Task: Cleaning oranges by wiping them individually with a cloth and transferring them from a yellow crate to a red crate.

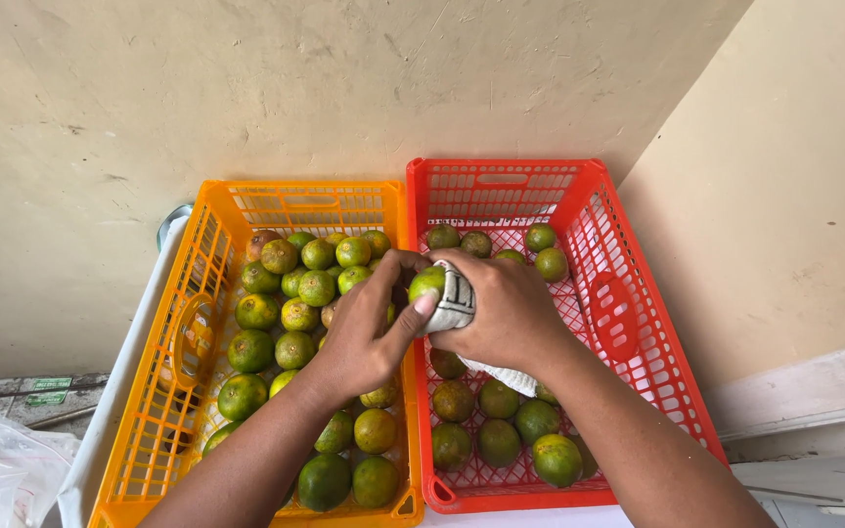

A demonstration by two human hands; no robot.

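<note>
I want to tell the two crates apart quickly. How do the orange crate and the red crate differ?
The orange crate sits left of the red crate. The orange crate holds more fruit, heaped closely; the red crate's fruit lies sparser, with bare mesh floor showing. Both are slotted plastic, side by side, holding greenish citrus.

Green citrus fruit (426, 283) — half-wrapped in white cloth (457, 305), above crates' shared edge
</note>
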